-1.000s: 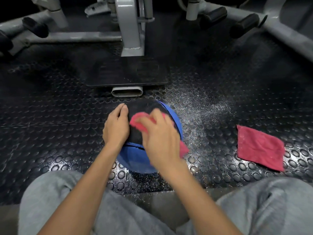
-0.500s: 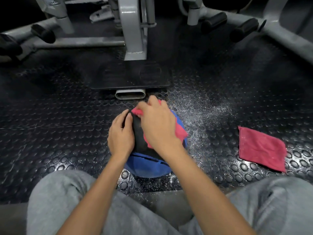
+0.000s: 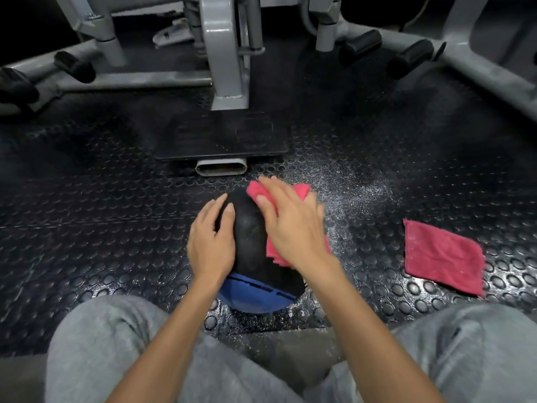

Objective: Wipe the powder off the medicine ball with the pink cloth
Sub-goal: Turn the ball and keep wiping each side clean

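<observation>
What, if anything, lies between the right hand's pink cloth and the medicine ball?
Nothing visible. The right hand presses the pink cloth straight onto the medicine ball. The left hand rests on the ball's left side, clear of the cloth. A second cloth lies apart on the floor.

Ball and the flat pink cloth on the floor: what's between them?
In the head view, only studded black rubber floor dusted with white powder lies between the black and blue medicine ball and the flat pink cloth.
</observation>
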Available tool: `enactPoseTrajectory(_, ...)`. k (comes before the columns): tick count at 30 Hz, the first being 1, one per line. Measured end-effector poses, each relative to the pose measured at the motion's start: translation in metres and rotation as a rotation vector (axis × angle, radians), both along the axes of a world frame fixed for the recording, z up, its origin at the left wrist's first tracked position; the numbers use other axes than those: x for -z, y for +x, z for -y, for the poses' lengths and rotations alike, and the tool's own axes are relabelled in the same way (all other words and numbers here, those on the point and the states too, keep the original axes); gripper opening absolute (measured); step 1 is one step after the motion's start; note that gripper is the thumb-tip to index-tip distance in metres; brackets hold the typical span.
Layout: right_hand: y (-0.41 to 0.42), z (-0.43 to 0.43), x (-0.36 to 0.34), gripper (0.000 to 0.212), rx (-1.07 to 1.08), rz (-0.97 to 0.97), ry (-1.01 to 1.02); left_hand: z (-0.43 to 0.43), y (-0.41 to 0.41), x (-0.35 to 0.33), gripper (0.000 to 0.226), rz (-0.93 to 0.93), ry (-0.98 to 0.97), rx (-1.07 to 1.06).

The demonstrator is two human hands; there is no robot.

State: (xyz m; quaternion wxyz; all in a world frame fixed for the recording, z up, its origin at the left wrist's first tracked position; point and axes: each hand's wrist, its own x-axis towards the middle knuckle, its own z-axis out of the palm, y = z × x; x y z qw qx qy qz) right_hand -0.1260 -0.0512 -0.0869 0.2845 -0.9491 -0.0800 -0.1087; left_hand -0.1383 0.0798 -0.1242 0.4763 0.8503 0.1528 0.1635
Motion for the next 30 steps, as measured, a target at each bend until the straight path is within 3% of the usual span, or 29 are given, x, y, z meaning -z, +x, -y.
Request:
enactPoseTrajectory(3, -0.026, 0.008, 0.023, 0.047, -0.038, 0.101, 0.041, -0.013, 0.002, 0.001, 0.043, 0.048, -0.093, 0.089)
enactPoseTrajectory(7, -0.061, 0.03, 0.068, 0.038, 0.217, 0.126, 0.482, -0.035, 0.001, 0.001, 0.032, 0.015, -0.182, 0.27)
enactPoseTrajectory(10, -0.071, 0.057, 0.088, 0.032, 0.489, -0.11, 0.748, -0.048, 0.004, -0.006, 0.03, -0.054, 0.059, 0.25)
enactPoseTrajectory(12, -0.067, 0.071, 0.086, 0.027, 0.599, -0.131, 0.896, -0.046, 0.004, -0.015, 0.043, -0.077, 0.216, 0.19)
enactPoseTrajectory(14, -0.06, 0.076, 0.073, 0.016, 0.65, -0.143, 1.055, -0.029, 0.001, -0.025, 0.063, -0.11, 0.246, 0.215)
enactPoseTrajectory(18, -0.053, 0.048, 0.045, 0.011, 0.492, 0.027, 1.061, 0.01, -0.012, -0.024, 0.078, -0.167, 0.439, 0.181)
enactPoseTrajectory(20, -0.059, 0.02, 0.042, 0.024, 0.313, 0.149, 0.886, 0.016, -0.009, -0.025, 0.082, -0.129, 0.492, 0.139)
enactPoseTrajectory(23, -0.066, -0.004, 0.063, 0.042, 0.172, 0.202, 0.583, 0.015, 0.002, -0.025, 0.067, -0.147, 0.424, 0.121)
enactPoseTrajectory(26, -0.065, -0.004, 0.092, 0.048, 0.27, 0.134, 0.85, 0.011, 0.016, -0.027, 0.048, -0.158, 0.396, 0.099)
enactPoseTrajectory(28, -0.061, -0.001, 0.104, 0.053, 0.451, -0.031, 1.129, 0.007, 0.026, -0.027, 0.045, -0.187, 0.353, 0.087)
enactPoseTrajectory(30, -0.054, -0.001, 0.104, 0.044, 0.544, -0.137, 1.268, 0.007, 0.031, -0.03, 0.045, -0.131, 0.341, 0.14)
